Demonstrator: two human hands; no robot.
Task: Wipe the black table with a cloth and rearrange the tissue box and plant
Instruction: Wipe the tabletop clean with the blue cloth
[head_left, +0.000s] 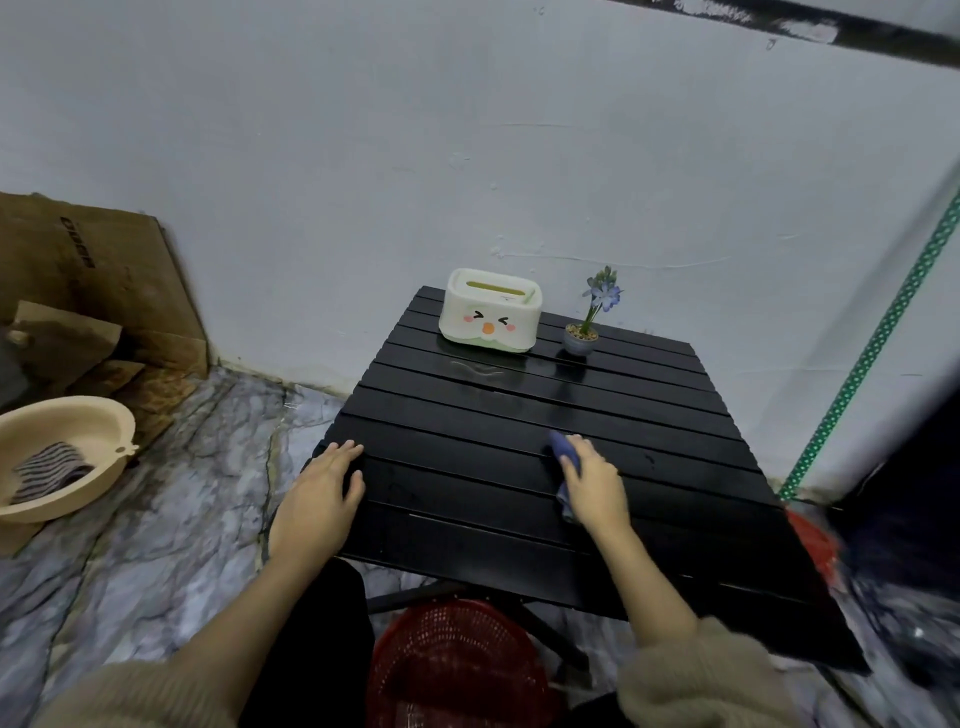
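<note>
Black table (467, 415) mid-slats bare; left hand (319, 493) at edge, right hand (597, 486) presses cloth (563, 451).

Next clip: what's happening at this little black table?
A person is wiping the black slatted table. The right hand presses a blue cloth onto the slats near the middle, while the left hand rests flat at the table's left edge. The tissue box and the small potted plant stand side by side at the far end by the wall, neither being touched.
</note>
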